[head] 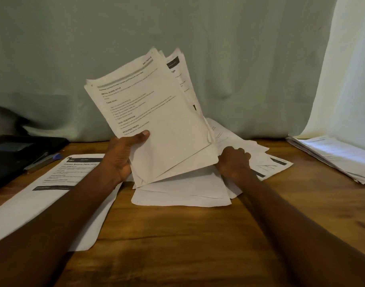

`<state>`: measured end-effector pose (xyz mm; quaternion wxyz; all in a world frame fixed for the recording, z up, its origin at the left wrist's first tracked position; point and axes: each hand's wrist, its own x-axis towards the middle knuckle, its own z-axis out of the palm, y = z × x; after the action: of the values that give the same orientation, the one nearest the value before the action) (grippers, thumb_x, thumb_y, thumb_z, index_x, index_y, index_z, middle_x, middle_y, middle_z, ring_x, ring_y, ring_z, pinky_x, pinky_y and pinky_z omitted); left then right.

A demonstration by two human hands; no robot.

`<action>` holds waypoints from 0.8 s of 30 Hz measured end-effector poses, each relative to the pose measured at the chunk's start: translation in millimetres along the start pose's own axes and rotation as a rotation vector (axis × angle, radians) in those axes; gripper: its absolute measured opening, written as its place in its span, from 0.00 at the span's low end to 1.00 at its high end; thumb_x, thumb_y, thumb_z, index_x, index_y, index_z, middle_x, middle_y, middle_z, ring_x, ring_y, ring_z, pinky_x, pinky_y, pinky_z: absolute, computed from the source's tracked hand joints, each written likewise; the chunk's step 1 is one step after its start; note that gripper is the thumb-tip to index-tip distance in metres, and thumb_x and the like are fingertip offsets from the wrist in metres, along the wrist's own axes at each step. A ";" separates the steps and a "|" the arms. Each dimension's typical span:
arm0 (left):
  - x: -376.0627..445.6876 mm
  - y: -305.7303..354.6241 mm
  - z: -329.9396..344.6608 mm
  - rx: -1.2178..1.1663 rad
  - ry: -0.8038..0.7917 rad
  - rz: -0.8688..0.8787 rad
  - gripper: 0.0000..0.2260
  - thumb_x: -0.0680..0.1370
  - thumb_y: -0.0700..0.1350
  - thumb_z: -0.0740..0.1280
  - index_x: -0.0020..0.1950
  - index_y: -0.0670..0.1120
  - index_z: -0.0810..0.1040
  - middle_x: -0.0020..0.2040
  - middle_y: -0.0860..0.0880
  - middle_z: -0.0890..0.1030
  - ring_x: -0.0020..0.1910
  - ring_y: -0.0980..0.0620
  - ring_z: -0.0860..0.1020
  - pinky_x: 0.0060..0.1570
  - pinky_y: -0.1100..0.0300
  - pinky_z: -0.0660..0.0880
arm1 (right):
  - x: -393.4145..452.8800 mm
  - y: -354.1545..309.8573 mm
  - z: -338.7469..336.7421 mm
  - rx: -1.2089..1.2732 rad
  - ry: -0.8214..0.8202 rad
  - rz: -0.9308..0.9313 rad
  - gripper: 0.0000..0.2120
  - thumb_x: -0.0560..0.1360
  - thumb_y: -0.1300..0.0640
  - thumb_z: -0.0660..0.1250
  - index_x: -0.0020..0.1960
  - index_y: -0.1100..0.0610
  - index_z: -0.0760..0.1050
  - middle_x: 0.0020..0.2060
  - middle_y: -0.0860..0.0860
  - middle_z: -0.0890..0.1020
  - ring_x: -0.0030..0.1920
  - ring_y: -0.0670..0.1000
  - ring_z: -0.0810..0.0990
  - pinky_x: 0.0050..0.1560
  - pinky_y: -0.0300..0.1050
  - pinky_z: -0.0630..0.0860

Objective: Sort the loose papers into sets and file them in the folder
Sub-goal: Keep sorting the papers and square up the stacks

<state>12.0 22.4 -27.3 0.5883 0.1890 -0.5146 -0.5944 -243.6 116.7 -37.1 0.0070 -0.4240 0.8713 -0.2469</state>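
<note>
papers (pixel 156 112) pinched under left hand (pixel 120 156) thumb, fingers behind.

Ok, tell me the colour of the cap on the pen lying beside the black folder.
Blue, on the pen; the head view shows it.

Body in view = 2 forearms + hands only, nothing above the elbows in frame. Left hand (pixel 120 157): bare, no glove, no ring or watch visible; thumb w/ short, pale nail. Right hand (pixel 234 160): bare too, seen from the back, knuckles showing, no jewellery or strap on the wrist. Both forearms uncovered all the way to the frame edge, no sleeve or cuff anywhere in shot. No tattoos, tape, or markings that I can make out. Lower parts of both arms sit in shadow, so fine detail there is unreadable.
</note>
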 end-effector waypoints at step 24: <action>-13.7 22.0 24.3 0.316 -0.087 0.181 0.16 0.77 0.35 0.72 0.61 0.51 0.81 0.57 0.55 0.86 0.56 0.52 0.84 0.57 0.54 0.82 | -27.1 -12.9 -34.2 1.365 -0.235 -0.406 0.20 0.73 0.63 0.74 0.64 0.54 0.78 0.58 0.53 0.85 0.58 0.55 0.85 0.63 0.58 0.79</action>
<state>6.1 49.0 -4.5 0.5796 0.2062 -0.6414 -0.4585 -224.3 144.6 -6.8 0.3180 -0.5022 0.4203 -0.6855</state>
